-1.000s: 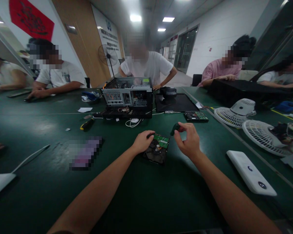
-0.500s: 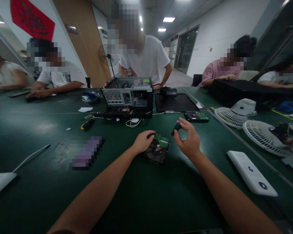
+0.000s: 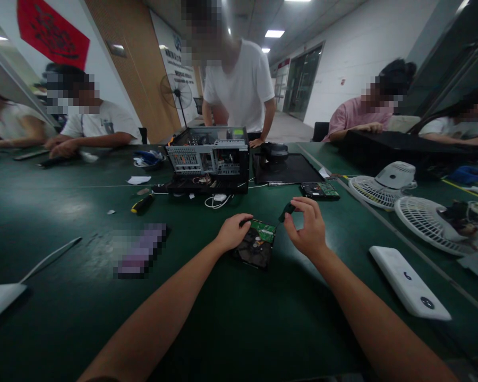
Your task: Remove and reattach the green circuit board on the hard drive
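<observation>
A hard drive [image 3: 256, 251] lies on the green table with its green circuit board upward. My left hand [image 3: 235, 232] grips its left edge, fingers closed around the far left corner. Pinched in my right hand [image 3: 307, 227] is a screwdriver [image 3: 287, 211] with a dark green handle. It leans over the drive's far right corner, and its shaft points down at that corner. Whether the tip touches a screw is too small to tell.
An opened computer case [image 3: 207, 159] stands beyond the drive, with a person behind it. A second hard drive [image 3: 321, 191] lies farther right. A yellow-black screwdriver [image 3: 142, 203] and a purple phone-like slab [image 3: 143, 249] are left; a white power strip-like block [image 3: 410, 284] and fan parts [image 3: 382, 185] are right.
My right fingers have shifted slightly on the screwdriver handle, sitting a bit lower. My left hand and the hard drive stay put. The person across has straightened a little.
</observation>
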Motion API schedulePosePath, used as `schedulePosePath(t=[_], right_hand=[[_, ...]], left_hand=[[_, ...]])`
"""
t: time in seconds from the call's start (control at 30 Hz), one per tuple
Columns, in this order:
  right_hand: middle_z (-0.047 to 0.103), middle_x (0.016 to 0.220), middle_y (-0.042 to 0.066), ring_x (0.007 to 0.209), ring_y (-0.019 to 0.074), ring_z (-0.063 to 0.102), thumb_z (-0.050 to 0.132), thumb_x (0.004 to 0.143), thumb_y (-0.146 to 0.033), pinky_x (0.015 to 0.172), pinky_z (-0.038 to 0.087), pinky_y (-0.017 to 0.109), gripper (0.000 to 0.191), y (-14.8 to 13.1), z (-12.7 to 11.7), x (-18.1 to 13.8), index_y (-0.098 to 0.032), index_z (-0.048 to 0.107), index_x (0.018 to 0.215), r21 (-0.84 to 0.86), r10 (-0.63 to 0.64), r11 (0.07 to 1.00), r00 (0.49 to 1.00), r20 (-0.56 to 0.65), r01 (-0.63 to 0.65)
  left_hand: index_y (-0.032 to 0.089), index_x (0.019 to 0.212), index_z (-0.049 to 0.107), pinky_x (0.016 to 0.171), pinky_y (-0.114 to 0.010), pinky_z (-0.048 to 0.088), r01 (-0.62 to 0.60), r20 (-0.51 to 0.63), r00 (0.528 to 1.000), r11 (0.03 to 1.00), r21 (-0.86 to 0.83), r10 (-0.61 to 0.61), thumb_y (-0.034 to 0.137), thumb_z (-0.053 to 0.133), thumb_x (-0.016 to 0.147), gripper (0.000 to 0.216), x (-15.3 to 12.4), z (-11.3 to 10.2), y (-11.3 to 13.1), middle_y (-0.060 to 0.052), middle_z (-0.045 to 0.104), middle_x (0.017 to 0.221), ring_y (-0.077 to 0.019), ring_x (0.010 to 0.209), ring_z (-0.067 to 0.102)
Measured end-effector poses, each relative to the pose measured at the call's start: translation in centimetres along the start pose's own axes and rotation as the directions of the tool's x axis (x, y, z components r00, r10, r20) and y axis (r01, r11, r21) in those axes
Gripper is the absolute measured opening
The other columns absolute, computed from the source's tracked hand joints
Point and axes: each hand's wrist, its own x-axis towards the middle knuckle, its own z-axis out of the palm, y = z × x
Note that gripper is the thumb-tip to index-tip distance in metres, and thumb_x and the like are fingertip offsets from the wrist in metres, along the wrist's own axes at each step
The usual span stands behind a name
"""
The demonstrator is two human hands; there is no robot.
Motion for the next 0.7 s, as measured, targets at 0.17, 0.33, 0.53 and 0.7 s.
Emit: schedulePosePath(t=[0.17,0.33,0.53,0.7], right_hand=[[0.063,0.113,0.010,0.094,0.0235,0.066,0.067,0.088,-0.023,0.081,0.060,0.044,0.039,-0.18,0.22,-0.22,-0.024,0.052,0.125,-0.008,0.060,0.998,0.998,0.009,-0.060],[0.059,0.101,0.007,0.084,0.0215,0.062,0.072,0.086,-0.028,0.077,0.058,0.043,0.039,-0.50,-0.03,0.01,-0.023,0.054,0.121,-0.055,0.029,0.998,1.000,-0.003,-0.029],[0.059,0.093,0.005,0.087,0.0223,0.061,0.066,0.089,-0.022,0.078,0.056,0.042,0.038,-0.69,-0.16,0.22,-0.023,0.053,0.124,-0.039,0.009,0.999,1.000,0.006,-0.009],[0.058,0.092,0.004,0.081,0.0211,0.060,0.074,0.085,-0.027,0.075,0.056,0.042,0.038,-0.52,-0.12,0.18,-0.024,0.054,0.117,-0.055,0.034,0.998,0.998,-0.044,-0.036]], left_hand=[[0.022,0.125,0.069,0.106,-0.034,0.048,-0.023,-0.008,1.000,1.000,-0.003,0.023,0.024,0.057,0.096,0.032,0.00,0.06,-0.11,-0.004,0.071,0.126,-0.0210,0.118,0.065],[0.022,0.125,0.068,0.104,-0.033,0.050,-0.019,-0.010,1.000,1.000,-0.007,0.019,0.024,0.056,0.096,0.032,0.00,0.16,-0.13,-0.003,0.071,0.125,-0.0206,0.117,0.065],[0.022,0.125,0.069,0.105,-0.034,0.049,-0.017,-0.011,1.000,1.000,0.003,0.017,0.023,0.057,0.095,0.032,-0.02,0.15,-0.02,-0.003,0.071,0.125,-0.0213,0.118,0.065],[0.023,0.126,0.068,0.105,-0.035,0.049,-0.009,-0.001,1.000,1.000,0.009,0.009,0.024,0.056,0.096,0.033,-0.03,-0.02,0.07,-0.004,0.071,0.126,-0.0212,0.117,0.065]])
